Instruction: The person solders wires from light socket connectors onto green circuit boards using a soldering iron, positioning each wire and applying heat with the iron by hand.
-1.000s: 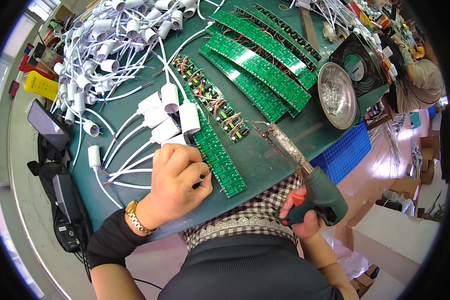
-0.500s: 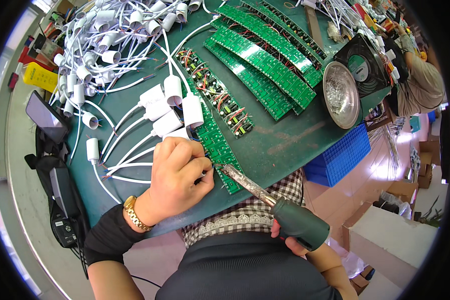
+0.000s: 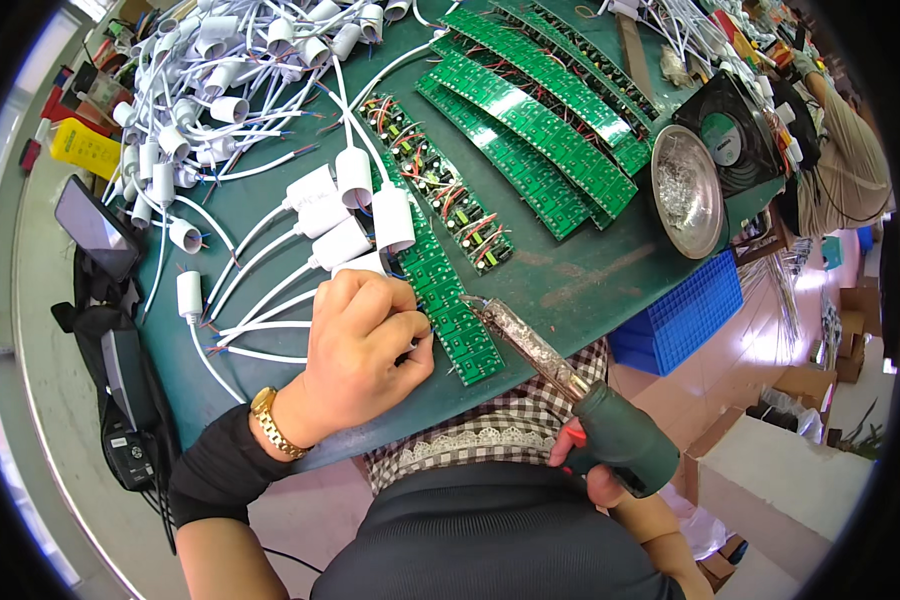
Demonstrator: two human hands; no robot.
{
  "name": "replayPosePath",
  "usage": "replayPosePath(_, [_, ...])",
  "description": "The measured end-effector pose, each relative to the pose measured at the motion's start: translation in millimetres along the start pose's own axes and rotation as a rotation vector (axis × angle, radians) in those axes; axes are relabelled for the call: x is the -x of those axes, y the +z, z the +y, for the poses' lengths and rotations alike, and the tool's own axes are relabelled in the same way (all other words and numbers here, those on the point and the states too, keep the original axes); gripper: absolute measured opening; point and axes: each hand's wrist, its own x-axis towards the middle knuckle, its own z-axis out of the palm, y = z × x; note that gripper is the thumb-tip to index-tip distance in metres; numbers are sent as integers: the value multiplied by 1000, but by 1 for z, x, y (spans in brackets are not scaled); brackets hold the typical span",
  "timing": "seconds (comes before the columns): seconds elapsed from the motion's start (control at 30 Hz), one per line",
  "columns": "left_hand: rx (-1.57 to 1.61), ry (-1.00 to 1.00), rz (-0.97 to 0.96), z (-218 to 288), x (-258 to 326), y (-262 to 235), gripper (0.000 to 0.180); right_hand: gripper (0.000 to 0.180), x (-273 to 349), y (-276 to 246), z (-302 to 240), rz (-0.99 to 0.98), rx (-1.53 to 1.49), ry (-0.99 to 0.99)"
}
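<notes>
black fan (image 3: 732, 140) beside round metal dish (image 3: 686, 190); blue crate (image 3: 692, 315) under table edge; phone (image 3: 95, 227) far left; yellow bottle (image 3: 87, 148)

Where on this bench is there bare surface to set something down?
Bare green table shows between the near circuit-board strip, the fanned boards and the metal dish, running to the near edge. A smaller patch lies left of the left hand. The far-left corner is crowded with white sockets.

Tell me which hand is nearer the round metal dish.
Right. The right hand grips the soldering gun below the round metal dish; the left hand rests on the circuit board strip, farther left.
</notes>
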Motion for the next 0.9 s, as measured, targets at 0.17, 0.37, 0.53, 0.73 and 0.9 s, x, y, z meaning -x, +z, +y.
replayPosePath(0.17, [-13, 0, -4, 1, 0, 0, 26, 67, -5, 0, 8, -8, -12, -55])
replayPosePath(0.37, [-13, 3, -1, 1, 0, 0, 26, 76, -4, 4, 13, 61, -112, 70])
replayPosePath(0.53, [-15, -1, -10, 2, 0, -1, 26, 84, -4, 8, 19, 127, -189, 98])
replayPosePath(0.73, [-8, 1, -3, 2, -1, -1, 25, 80, -6, 10, 19, 127, -186, 63])
replayPosePath(0.9, [-55, 31, -39, 1, 1, 0, 30, 73, -23, 17, 23, 91, -260, -60])
